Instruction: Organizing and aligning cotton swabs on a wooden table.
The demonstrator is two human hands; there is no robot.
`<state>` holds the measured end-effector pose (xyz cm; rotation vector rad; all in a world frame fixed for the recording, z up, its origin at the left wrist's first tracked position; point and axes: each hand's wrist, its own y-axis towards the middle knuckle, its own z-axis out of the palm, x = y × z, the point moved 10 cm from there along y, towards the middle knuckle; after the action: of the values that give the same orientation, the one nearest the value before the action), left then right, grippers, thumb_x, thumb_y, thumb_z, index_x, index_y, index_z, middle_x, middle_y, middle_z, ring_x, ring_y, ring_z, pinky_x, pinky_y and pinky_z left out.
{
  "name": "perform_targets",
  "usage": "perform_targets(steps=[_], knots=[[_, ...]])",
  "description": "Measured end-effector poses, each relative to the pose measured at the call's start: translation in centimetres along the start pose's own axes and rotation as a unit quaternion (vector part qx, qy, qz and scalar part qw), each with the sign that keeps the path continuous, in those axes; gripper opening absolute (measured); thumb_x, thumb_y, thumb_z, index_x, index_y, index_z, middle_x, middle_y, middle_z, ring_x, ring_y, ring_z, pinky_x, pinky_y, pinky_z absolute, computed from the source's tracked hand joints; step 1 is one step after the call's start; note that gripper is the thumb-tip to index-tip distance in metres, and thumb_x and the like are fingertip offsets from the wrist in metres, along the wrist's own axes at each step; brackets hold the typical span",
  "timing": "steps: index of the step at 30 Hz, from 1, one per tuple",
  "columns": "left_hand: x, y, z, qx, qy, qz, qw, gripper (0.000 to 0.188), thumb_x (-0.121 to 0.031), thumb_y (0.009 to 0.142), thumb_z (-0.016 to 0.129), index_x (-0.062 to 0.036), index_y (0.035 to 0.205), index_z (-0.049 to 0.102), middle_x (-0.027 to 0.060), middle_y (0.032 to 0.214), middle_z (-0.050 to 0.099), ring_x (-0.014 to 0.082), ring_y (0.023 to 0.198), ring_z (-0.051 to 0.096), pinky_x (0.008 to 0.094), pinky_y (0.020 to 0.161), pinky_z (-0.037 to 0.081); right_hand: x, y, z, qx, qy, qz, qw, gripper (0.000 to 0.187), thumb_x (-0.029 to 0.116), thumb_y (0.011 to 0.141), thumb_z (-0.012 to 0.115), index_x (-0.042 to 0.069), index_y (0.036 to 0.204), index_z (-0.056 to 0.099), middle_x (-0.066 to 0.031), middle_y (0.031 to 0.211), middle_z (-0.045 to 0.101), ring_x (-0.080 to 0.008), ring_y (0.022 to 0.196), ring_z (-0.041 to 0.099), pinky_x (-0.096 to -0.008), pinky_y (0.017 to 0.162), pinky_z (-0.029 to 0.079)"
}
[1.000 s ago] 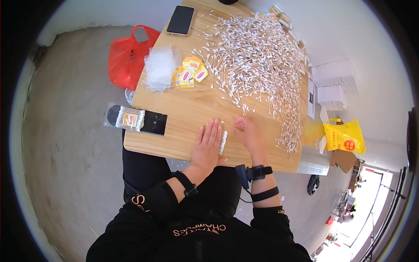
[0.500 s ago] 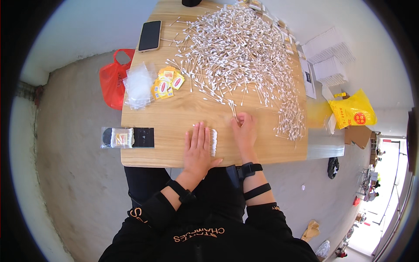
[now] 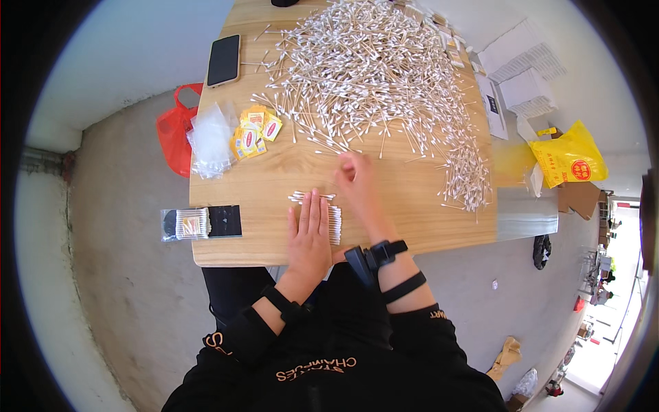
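My left hand [image 3: 311, 230] lies flat on the table with its fingers stretched out, pressing on an even row of cotton swabs [image 3: 335, 225] whose ends show along its right side. A few more cotton swabs [image 3: 299, 196] lie crosswise at its fingertips. My right hand [image 3: 355, 180] hovers just below the near edge of a big heap of loose cotton swabs [image 3: 371, 75]. Its fingers are curled and blurred by motion; whether anything is between them is hidden.
Clear plastic bags [image 3: 211, 143] and small yellow packets [image 3: 255, 134] lie at the left, with a phone [image 3: 224, 60] beyond. A packed bag of swabs [image 3: 192, 223] rests on a black pad [image 3: 226, 221] at the left edge. Red [image 3: 176, 134] and yellow bags [image 3: 571, 159] flank the table.
My right hand, which held a few cotton swabs, has moved up and left toward the heap. Swabs now lie crosswise at my left fingertips. The view has shifted slightly; my left hand stays flat.
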<state>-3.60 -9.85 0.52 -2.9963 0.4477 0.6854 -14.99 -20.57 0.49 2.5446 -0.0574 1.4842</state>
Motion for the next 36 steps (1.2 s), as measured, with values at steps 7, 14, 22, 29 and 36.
perform_targets(steps=[7,14,22,29,36], knots=[[-0.2,0.0,-0.4,-0.029,0.049,0.014,0.998,0.118,-0.055,0.054,0.078,0.0021,0.145,0.029,0.0172,0.154,0.025,0.0285,0.144,0.022,0.0512,0.116,0.013,0.2,0.8,0.7,0.089,-0.136,0.016,0.987,0.006,0.011,0.076,0.069,0.009,0.082,0.067,-0.0097,0.083,0.057,-0.024,0.074,0.061,-0.0358,0.065,0.049],[-0.1,-0.2,-0.2,-0.006,0.143,0.022,0.989,0.104,-0.051,0.066,0.072,0.0025,0.145,0.029,0.0176,0.154,0.025,0.0291,0.145,0.021,0.0521,0.116,0.013,1.2,0.2,2.1,0.124,-0.048,0.039,0.99,0.012,0.015,0.076,0.069,0.01,0.087,0.066,-0.011,0.088,0.057,-0.0277,0.078,0.061,-0.0391,0.07,0.05],[-0.2,-0.1,-0.5,-0.004,0.044,0.022,0.999,0.095,-0.049,0.074,0.062,0.004,0.145,0.027,0.0188,0.155,0.022,0.031,0.146,0.017,0.0531,0.116,0.009,1.1,3.1,4.8,0.137,-0.293,0.02,0.946,0.011,0.015,0.08,0.066,0.009,0.09,0.064,-0.0083,0.09,0.063,-0.0282,0.078,0.064,-0.0382,0.069,0.051],[-0.2,-0.2,0.2,-0.013,0.112,0.026,0.993,0.088,-0.05,0.078,0.056,0.0034,0.144,0.031,0.018,0.155,0.023,0.032,0.146,0.018,0.0546,0.115,0.011,3.2,3.5,6.7,0.126,-0.145,-0.021,0.981,0.007,0.019,0.081,0.064,0.012,0.083,0.065,-0.0102,0.09,0.062,-0.032,0.082,0.063,-0.0438,0.069,0.05],[-0.1,-0.3,0.5,-0.009,0.052,0.032,0.998,0.08,-0.039,0.081,0.057,0.0058,0.143,0.031,0.0228,0.154,0.022,0.0347,0.145,0.018,0.0545,0.115,0.011,2.8,1.9,7.5,0.182,-0.107,-0.054,0.976,0.011,0.018,0.079,0.07,0.01,0.085,0.065,-0.0089,0.083,0.059,-0.0256,0.077,0.061,-0.0367,0.066,0.05]])
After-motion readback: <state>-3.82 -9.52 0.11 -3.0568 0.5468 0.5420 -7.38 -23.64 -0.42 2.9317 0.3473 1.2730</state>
